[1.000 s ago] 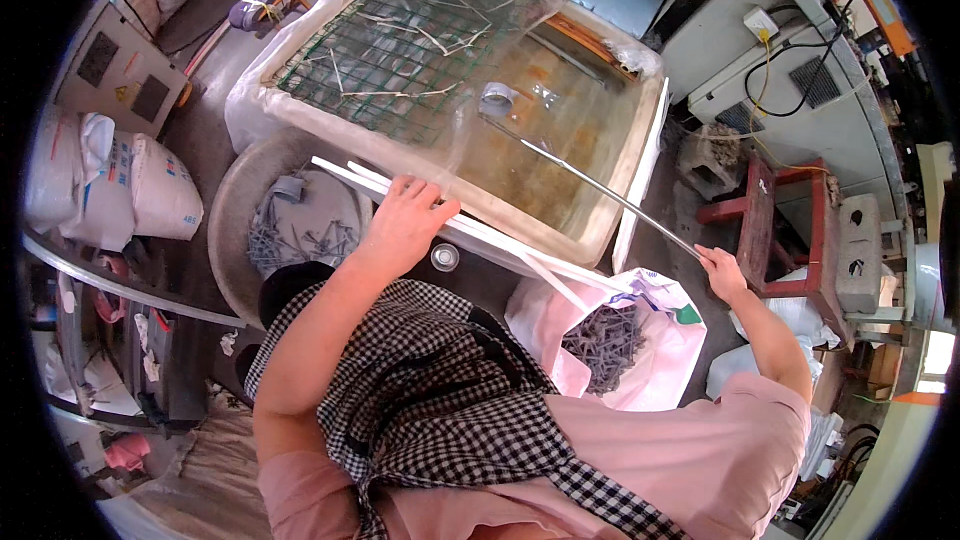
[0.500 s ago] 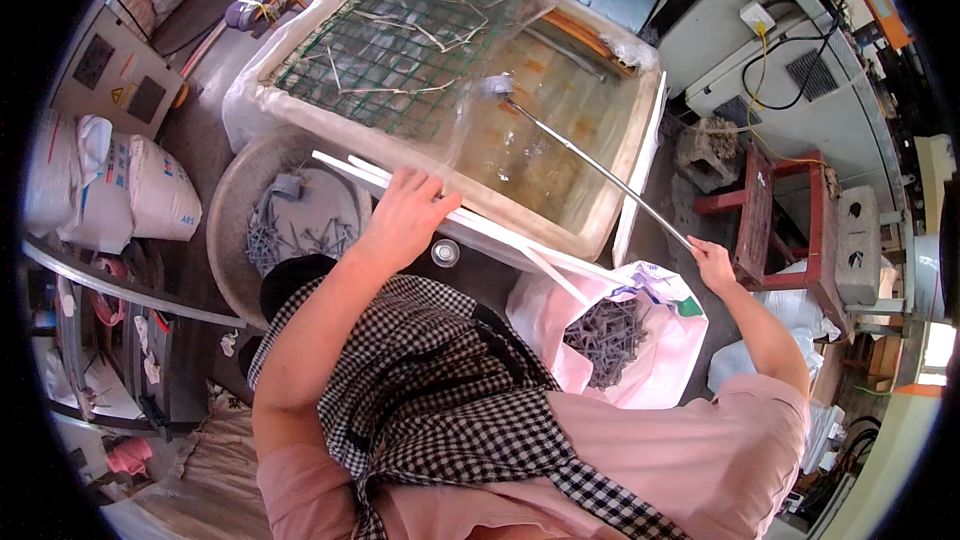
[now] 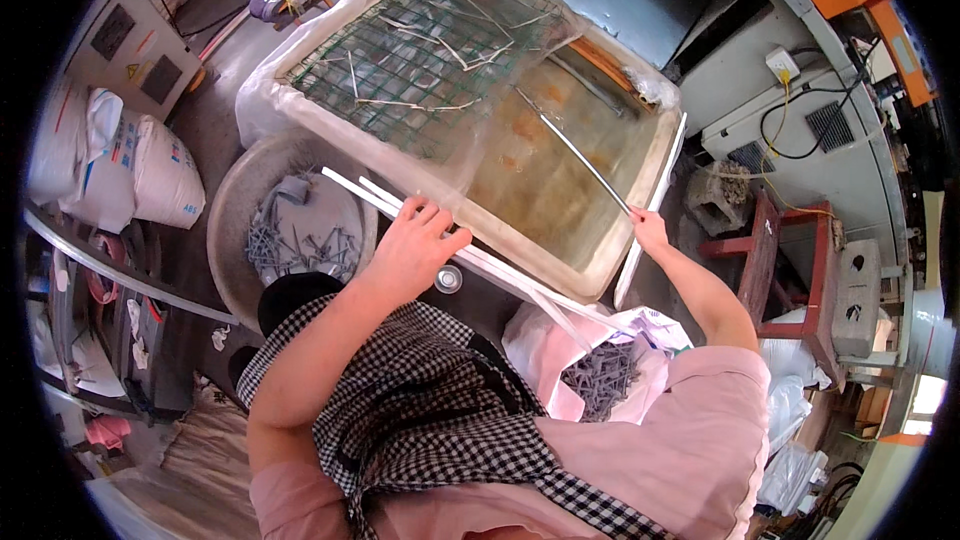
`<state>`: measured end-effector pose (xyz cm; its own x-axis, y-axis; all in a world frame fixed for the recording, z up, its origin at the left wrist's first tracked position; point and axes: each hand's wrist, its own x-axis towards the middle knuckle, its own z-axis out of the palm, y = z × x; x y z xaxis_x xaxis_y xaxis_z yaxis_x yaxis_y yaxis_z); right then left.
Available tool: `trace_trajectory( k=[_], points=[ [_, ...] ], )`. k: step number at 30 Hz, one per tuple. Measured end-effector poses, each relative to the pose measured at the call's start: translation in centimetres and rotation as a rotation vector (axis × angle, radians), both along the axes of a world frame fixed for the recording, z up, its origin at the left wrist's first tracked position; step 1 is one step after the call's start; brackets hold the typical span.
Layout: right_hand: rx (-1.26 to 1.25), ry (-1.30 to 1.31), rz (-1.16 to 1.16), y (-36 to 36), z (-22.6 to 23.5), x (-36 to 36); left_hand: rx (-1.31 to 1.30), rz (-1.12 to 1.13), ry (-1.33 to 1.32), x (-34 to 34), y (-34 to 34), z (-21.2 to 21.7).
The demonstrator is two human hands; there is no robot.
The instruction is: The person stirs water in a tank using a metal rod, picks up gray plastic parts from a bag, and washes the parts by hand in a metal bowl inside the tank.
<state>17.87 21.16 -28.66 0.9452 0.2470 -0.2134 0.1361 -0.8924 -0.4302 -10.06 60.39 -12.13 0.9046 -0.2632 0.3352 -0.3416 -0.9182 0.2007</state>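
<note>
My right hand (image 3: 650,229) is closed around a metal pole (image 3: 590,165). The pole slants to the far left, its far end down in the murky water of a wide white tub (image 3: 540,258), so the head at its tip is hidden. My left hand (image 3: 412,252) is curled over white strips (image 3: 490,265) along the tub's near side. Green wire mesh (image 3: 400,80) covers the left half of the water, with thin pale strips lying on it. Below the tub's near right corner stands an open pink-white bag (image 3: 535,345) of grey plastic pieces (image 3: 600,380).
A round grey basin (image 3: 228,230) with more grey pieces stands left of me. Stuffed white sacks (image 3: 165,175) are beyond it. At the right are a red stool frame (image 3: 765,250), concrete blocks (image 3: 855,285) and grey cabinets. A small round can (image 3: 448,279) sits by my left hand.
My right hand has drawn the pole left and closer to the tub. The pole's grey head, visible at the water before, has gone from sight. My left hand stays on the strips.
</note>
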Motion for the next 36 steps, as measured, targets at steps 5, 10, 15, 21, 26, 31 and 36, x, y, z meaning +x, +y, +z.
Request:
trace_trajectory(
  k=[5, 10, 15, 21, 26, 31, 36],
  points=[
    [0.131, -0.022, 0.006, 6.7, -2.1, 3.9, -0.038, -0.020, 0.040, 0.5, 0.0, 0.2],
    [0.162, -0.036, -0.025, 14.5, -4.5, 7.1, -0.064, -0.005, 0.032, 0.7, 0.0, 0.6],
    [0.164, -0.072, -0.014, 19.8, -6.0, 10.8, -0.129, 0.001, -0.001, 1.1, -0.1, 0.3],
    [0.151, -0.177, 0.135, 18.4, -4.6, 11.5, -0.122, -0.002, 0.065, 1.7, -0.2, 0.7],
    [0.040, -0.205, 0.259, 7.6, 0.3, 10.9, -0.125, -0.017, 0.047, 1.8, 0.0, 0.4],
    [-0.218, -0.200, 0.275, 0.6, 12.6, 6.9, -0.082, -0.015, 0.041, 1.9, -0.2, 0.6],
    [-0.070, -0.101, 0.340, -3.7, 13.9, 5.2, -0.055, -0.001, -0.006, 2.1, -0.2, 0.1]
  ],
)
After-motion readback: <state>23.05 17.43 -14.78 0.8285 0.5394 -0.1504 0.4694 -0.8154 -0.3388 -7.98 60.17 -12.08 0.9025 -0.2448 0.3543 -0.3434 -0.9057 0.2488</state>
